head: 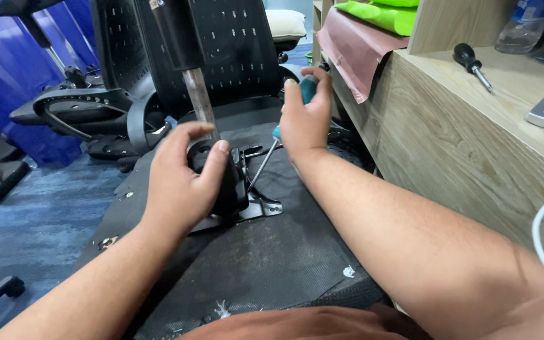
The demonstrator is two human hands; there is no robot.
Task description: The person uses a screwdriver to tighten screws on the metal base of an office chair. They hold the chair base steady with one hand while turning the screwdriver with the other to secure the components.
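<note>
the left hand (181, 179) grips the black chair part (228, 189). the right hand (303, 119) grips a screwdriver (266, 157); its tip might slip off and poke the near fingers.

Left hand (181, 179): reaching forward from lower left, forearm bare, palm facing down, fingers and thumb curling in a closed grip. Right hand (305, 116): extending from lower right, forearm bare, wrist cocking upward, fingers wrapping tightly in a closed grip, knuckles facing camera.

Chair repair workshop, dismantled office chairs (89, 107), wooden bench w/ screwdriver (471, 65)
</note>
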